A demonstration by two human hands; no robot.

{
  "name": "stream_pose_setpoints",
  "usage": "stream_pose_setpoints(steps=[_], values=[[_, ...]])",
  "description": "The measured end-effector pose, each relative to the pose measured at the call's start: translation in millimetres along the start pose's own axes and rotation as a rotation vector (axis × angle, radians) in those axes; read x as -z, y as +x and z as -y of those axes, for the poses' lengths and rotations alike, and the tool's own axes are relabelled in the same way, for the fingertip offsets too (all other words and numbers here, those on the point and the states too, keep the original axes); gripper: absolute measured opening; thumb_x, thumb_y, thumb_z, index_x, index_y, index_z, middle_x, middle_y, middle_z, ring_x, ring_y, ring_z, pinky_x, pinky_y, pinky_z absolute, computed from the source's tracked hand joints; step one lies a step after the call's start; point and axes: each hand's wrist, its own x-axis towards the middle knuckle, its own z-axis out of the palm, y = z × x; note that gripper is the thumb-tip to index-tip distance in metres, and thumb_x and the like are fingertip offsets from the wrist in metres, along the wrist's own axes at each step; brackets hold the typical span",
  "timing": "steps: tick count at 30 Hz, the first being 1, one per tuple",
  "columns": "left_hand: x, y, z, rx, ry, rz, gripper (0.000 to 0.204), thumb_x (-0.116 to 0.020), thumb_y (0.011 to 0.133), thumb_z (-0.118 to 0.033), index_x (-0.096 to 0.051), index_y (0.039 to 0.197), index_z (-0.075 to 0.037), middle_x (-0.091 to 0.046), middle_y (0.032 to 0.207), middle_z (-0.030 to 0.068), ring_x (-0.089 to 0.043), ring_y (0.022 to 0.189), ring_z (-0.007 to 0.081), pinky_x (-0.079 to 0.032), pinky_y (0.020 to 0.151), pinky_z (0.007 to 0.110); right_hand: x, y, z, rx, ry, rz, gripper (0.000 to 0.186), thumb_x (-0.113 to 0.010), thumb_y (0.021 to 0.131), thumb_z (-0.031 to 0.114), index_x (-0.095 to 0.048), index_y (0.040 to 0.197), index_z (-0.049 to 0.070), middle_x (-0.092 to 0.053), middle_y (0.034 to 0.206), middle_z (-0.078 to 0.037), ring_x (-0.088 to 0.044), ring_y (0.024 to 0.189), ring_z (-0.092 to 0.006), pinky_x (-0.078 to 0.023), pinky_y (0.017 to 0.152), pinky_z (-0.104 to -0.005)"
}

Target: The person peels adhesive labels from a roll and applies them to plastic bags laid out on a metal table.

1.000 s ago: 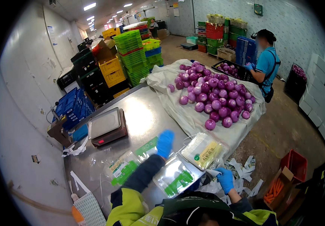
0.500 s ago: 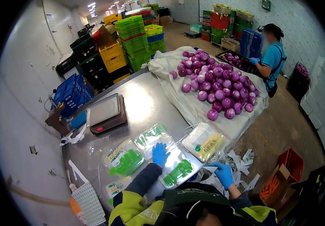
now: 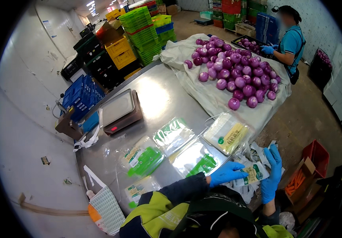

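A small printed plastic bag [image 3: 253, 173], cream with a green mark, lies between my gloved hands at the table's near right edge. My left hand [image 3: 227, 173] reaches across and pinches the bag's left side. Against its right end is my right hand [image 3: 272, 174], fingers stretched upward and apart. Below and behind the bag are crumpled white paper strips [image 3: 244, 192]. Left of my hands lie a clear bag with a green print [image 3: 204, 164] and another green-printed bag [image 3: 146, 160]. A stack of yellow-labelled bags [image 3: 228, 133] sits just beyond them.
Peeled purple onions [image 3: 240, 82] are heaped on a pale cloth [image 3: 187, 75] at the far side. A scale [image 3: 119, 109] stands left on the metal table [image 3: 159, 95]. Right of me are a carrot box [image 3: 298, 180] and red crate [image 3: 316, 156]. A co-worker [image 3: 292, 43] stands beyond.
My left hand has moved right, from the clear bags on the table to the small printed bag. My right hand has risen and opened beside it. The view has shifted.
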Motion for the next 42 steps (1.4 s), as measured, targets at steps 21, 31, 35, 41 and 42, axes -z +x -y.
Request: stream_pose_setpoints(steps=[21, 31, 35, 41, 42], values=[[109.1, -89.0, 4.7, -0.32, 0.232, -1.15, 0.01, -0.065, 0.091, -0.011, -0.061, 0.096, -0.004, -0.06, 0.079, 0.0018, -0.053, 0.07, 0.0086, -0.045, 0.064, 0.024, -32.9, -28.3, -151.3, 0.038, 0.028, 0.308, 0.029, -0.071, 0.072, 0.002, -0.072, 0.101, 0.009, -0.069, 0.105, -0.011, -0.065, 0.096, -0.0252, -0.05, 0.085, -0.0371], [133.5, -23.4, 138.0, 0.286, 1.189, -1.347, 0.079, -0.086, 0.064, -0.036, -0.049, 0.123, 0.001, -0.054, 0.118, 0.02, -0.054, 0.106, 0.0367, -0.046, 0.088, 0.044, -36.1, -31.7, -151.9, -0.128, 0.226, 0.677, 0.047, -0.063, 0.072, -0.006, -0.07, 0.116, 0.012, -0.069, 0.11, -0.008, -0.066, 0.089, -0.0249, -0.052, 0.081, -0.0355], [105.1, 19.3, 171.0, -0.003, 1.243, -1.289, 0.081, -0.086, 0.063, -0.039, -0.048, 0.122, 0.002, -0.053, 0.11, 0.0196, -0.051, 0.103, 0.036, -0.043, 0.09, 0.044, -45.4, -29.4, -161.5, 0.074, 0.176, 0.558, 0.043, -0.068, 0.074, 0.003, -0.068, 0.117, 0.009, -0.069, 0.109, -0.01, -0.066, 0.098, -0.0216, -0.051, 0.085, -0.0327], [131.9, 23.5, 189.6, 0.196, 0.873, -1.101, 0.034, -0.078, 0.075, -0.029, -0.059, 0.085, -0.003, -0.064, 0.079, 0.013, -0.061, 0.072, 0.028, -0.048, 0.069, 0.04, -43.9, -37.5, -130.4, -0.213, 0.349, 0.698, 0.045, -0.065, 0.081, 0.003, -0.064, 0.125, 0.011, -0.069, 0.11, -0.012, -0.068, 0.093, -0.022, -0.052, 0.082, -0.0287], [135.8, 22.5, 172.7, 0.227, 0.746, -1.018, 0.023, -0.074, 0.078, -0.022, -0.063, 0.079, -0.002, -0.065, 0.07, 0.0118, -0.06, 0.064, 0.0244, -0.049, 0.064, 0.037, -41.9, -35.4, -124.3, -0.317, 0.333, 0.681, 0.04, -0.061, 0.079, -0.002, -0.07, 0.115, 0.013, -0.071, 0.096, -0.012, -0.069, 0.082, -0.0196, -0.052, 0.074, -0.0292]])
